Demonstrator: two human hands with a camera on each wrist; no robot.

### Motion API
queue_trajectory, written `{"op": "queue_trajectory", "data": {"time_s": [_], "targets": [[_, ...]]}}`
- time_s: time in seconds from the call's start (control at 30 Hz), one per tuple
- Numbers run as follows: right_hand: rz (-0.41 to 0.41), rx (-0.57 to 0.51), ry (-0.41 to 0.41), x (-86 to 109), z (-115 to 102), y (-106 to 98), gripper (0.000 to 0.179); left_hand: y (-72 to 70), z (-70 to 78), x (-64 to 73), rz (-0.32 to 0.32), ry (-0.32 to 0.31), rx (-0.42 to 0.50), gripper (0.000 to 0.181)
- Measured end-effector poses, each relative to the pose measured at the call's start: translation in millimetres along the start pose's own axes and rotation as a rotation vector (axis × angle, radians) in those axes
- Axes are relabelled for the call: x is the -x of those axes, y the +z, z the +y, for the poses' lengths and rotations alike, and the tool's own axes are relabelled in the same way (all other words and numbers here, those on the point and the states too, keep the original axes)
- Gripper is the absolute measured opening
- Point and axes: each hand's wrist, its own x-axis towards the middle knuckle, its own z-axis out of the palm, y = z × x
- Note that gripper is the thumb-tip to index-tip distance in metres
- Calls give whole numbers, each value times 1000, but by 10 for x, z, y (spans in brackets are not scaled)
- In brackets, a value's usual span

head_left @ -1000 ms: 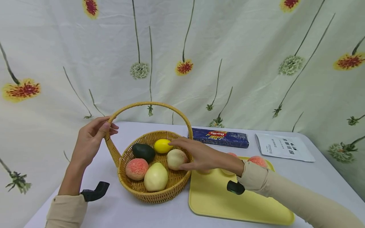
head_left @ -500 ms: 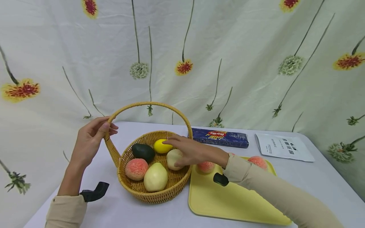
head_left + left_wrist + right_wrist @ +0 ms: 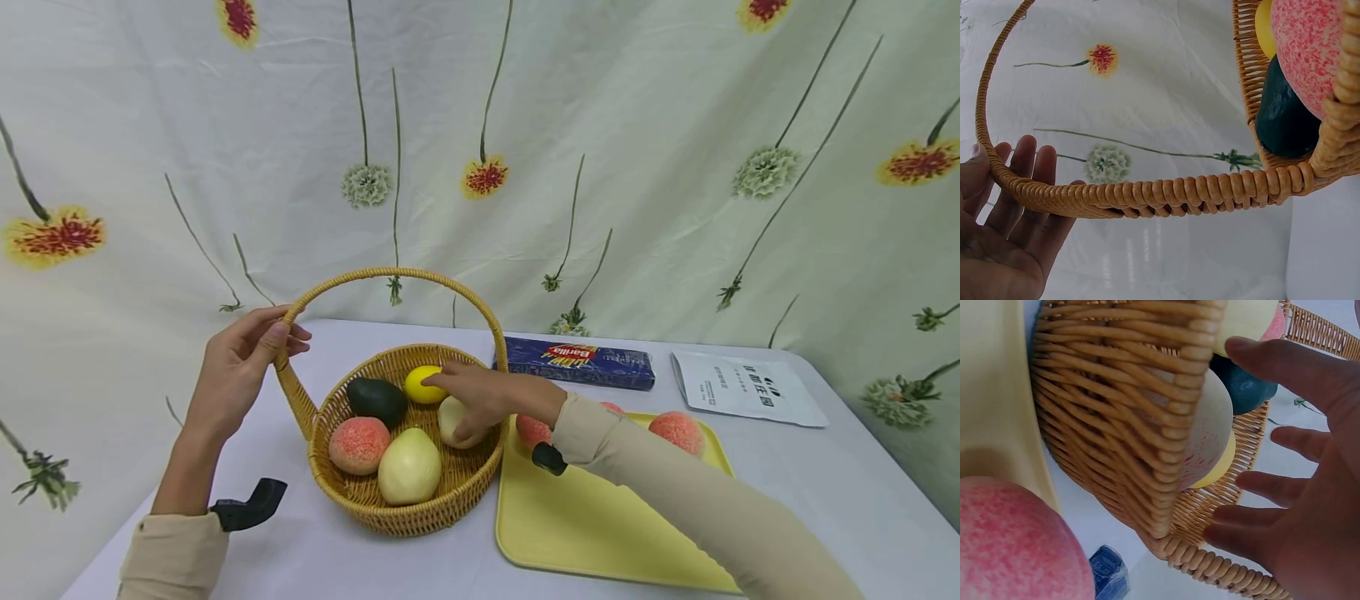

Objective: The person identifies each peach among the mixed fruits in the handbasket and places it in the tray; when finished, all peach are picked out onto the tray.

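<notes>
A wicker basket [image 3: 408, 521] with a tall hooped handle [image 3: 397, 272] stands on the table. My left hand [image 3: 243, 358] holds the handle's left side between thumb and fingers; the left wrist view shows the fingers [image 3: 1044, 165] behind it. Inside lie a yellow lemon [image 3: 422, 385], a dark green avocado [image 3: 377, 402], a pink peach [image 3: 360, 445], a pale yellow-green pear [image 3: 410, 467] and a whitish peach [image 3: 452, 423]. Over the whitish peach reaches my right hand [image 3: 487, 396], fingers spread. In the right wrist view a gap shows between its fingers and the whitish peach [image 3: 1213, 434].
Right of the basket lies a yellow tray [image 3: 600, 533] with several pink peaches [image 3: 677, 433], partly hidden by the right arm. Behind are a blue Barilla box [image 3: 577, 363] and a white pouch [image 3: 750, 390]. A flowered curtain [image 3: 660, 167] hangs at the back.
My right hand has moved a little left and lower over the whitish peach, its forearm swinging left across the tray. My left hand and the basket have stayed in place.
</notes>
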Motion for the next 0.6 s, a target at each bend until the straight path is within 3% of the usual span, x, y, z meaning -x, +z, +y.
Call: {"op": "queue_trajectory", "data": {"time_s": [0.3,0.6], "targets": [[-96,72,67,-118,-7,-5,78,4,-5,2,-2,-3,0,33],[-148,30,151,-195,0,37,79,1,6,5,2,0,-1,31]]}}
